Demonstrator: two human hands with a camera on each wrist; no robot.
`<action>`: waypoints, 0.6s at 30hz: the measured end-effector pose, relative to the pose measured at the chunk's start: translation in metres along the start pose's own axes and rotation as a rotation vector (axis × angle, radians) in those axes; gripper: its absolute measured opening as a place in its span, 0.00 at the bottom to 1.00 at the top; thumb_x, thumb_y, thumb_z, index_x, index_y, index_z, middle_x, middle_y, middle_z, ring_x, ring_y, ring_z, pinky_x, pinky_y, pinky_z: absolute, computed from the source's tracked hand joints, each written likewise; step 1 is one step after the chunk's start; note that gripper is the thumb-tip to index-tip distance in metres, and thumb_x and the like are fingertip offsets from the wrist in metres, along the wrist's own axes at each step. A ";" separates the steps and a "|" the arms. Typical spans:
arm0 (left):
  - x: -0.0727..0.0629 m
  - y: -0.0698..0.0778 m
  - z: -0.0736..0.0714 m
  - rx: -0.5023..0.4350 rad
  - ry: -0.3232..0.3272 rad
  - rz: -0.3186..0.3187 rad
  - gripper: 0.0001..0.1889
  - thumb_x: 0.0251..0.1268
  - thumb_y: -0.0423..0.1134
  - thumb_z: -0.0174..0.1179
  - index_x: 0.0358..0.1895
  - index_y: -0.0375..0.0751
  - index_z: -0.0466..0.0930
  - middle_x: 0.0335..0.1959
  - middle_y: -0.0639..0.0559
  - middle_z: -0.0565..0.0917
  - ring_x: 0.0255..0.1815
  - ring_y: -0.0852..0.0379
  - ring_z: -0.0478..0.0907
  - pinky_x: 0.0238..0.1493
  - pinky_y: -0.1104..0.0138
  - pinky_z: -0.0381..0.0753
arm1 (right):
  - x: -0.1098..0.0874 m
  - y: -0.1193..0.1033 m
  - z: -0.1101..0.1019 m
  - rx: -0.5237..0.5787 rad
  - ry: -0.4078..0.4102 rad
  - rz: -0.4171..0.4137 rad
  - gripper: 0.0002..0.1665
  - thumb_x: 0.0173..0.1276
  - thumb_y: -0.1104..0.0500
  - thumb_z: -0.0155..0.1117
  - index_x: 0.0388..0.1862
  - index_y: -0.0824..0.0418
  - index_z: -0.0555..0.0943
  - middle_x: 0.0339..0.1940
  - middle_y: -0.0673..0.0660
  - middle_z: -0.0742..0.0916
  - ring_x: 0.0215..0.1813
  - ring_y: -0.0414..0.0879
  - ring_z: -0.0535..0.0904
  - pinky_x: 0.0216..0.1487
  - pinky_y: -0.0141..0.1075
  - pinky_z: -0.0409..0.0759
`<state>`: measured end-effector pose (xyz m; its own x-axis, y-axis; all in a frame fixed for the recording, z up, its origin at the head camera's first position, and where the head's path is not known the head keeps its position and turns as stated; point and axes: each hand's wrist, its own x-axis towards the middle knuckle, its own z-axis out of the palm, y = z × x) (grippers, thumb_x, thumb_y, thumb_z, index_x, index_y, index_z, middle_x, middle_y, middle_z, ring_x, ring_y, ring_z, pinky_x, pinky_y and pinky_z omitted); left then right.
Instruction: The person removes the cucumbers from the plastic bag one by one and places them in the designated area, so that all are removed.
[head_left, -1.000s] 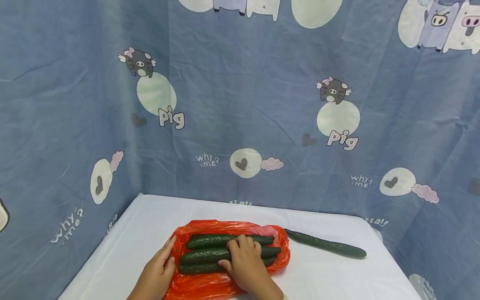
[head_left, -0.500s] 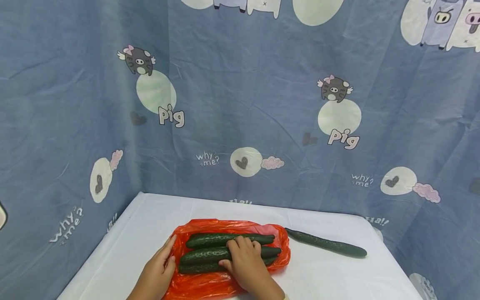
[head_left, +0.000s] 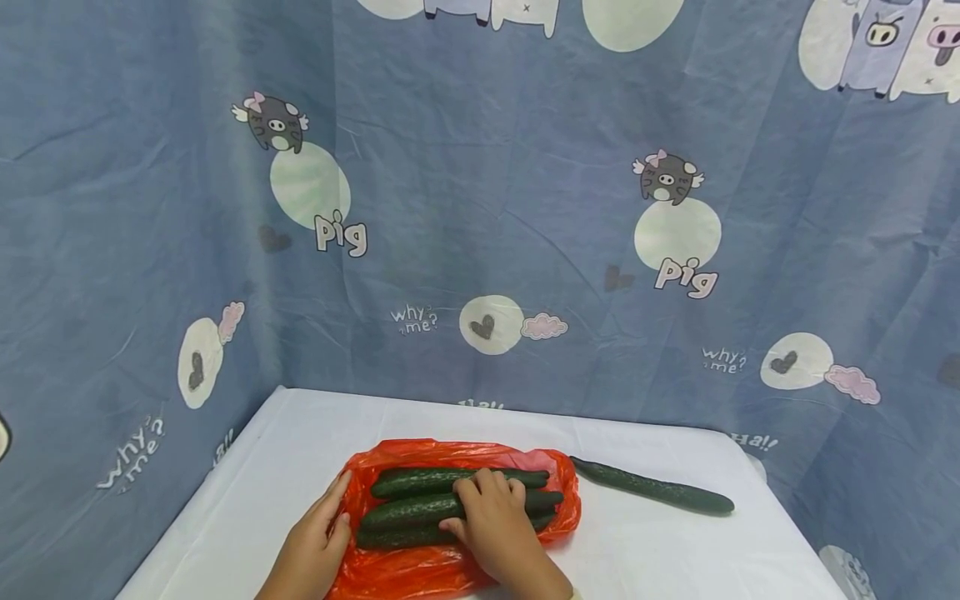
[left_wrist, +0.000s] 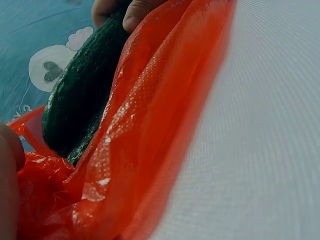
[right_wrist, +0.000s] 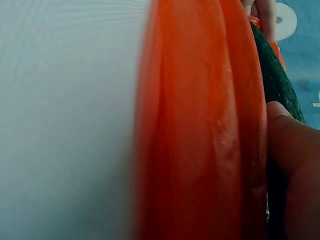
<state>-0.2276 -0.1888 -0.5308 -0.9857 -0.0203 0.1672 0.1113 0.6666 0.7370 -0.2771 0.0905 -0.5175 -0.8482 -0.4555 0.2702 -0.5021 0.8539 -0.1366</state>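
Observation:
Three dark green cucumbers lie side by side in an opened red plastic bag (head_left: 420, 571). My right hand (head_left: 498, 525) grips the middle cucumber (head_left: 408, 511) from above, thumb on its near side and fingers over its far side. Behind it lies the far cucumber (head_left: 420, 481); the near cucumber (head_left: 393, 537) is partly covered by the middle one. At the bag's left side, my left hand (head_left: 311, 542) rests with straight fingers against the red plastic. The right wrist view shows my right thumb (right_wrist: 290, 135) pressed to the cucumber (right_wrist: 275, 70) just inside the bag's edge.
Another cucumber (head_left: 652, 487) lies outside the bag to the right, its thin end beside the bag's edge. All of it stands on a white-covered table (head_left: 660, 558). A blue printed curtain (head_left: 525, 208) hangs behind the table and along its sides.
The middle cucumber has shifted very slightly under my right hand, and its pale speckles show less. Both hands stay nearly in place.

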 end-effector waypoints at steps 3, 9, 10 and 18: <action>0.000 0.000 0.000 0.000 0.005 0.003 0.34 0.79 0.33 0.53 0.84 0.39 0.55 0.82 0.38 0.62 0.80 0.37 0.64 0.71 0.46 0.66 | 0.000 0.002 -0.003 -0.010 0.017 0.006 0.30 0.65 0.31 0.68 0.55 0.48 0.79 0.46 0.49 0.78 0.51 0.47 0.72 0.52 0.49 0.68; -0.001 -0.001 0.002 0.014 0.026 0.034 0.34 0.79 0.33 0.54 0.84 0.38 0.55 0.82 0.36 0.63 0.79 0.36 0.65 0.71 0.45 0.67 | 0.001 0.008 -0.009 -0.029 0.064 0.017 0.30 0.66 0.32 0.69 0.56 0.49 0.79 0.46 0.49 0.78 0.52 0.47 0.72 0.55 0.52 0.69; -0.001 -0.001 0.002 0.016 0.026 0.035 0.34 0.79 0.33 0.54 0.84 0.38 0.55 0.82 0.36 0.62 0.79 0.36 0.64 0.72 0.45 0.66 | 0.001 0.009 -0.010 -0.026 0.067 0.023 0.30 0.66 0.32 0.69 0.56 0.49 0.79 0.47 0.49 0.78 0.52 0.47 0.72 0.55 0.53 0.69; -0.001 0.000 0.000 -0.004 -0.018 -0.007 0.34 0.81 0.36 0.52 0.85 0.39 0.53 0.83 0.36 0.59 0.80 0.35 0.61 0.74 0.42 0.66 | 0.000 0.018 -0.019 -0.001 0.079 0.036 0.29 0.67 0.34 0.70 0.58 0.49 0.79 0.49 0.49 0.79 0.54 0.47 0.73 0.54 0.52 0.67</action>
<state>-0.2265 -0.1888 -0.5308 -0.9886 -0.0113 0.1502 0.1049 0.6637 0.7406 -0.2830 0.1110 -0.5018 -0.8495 -0.4036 0.3398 -0.4717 0.8695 -0.1465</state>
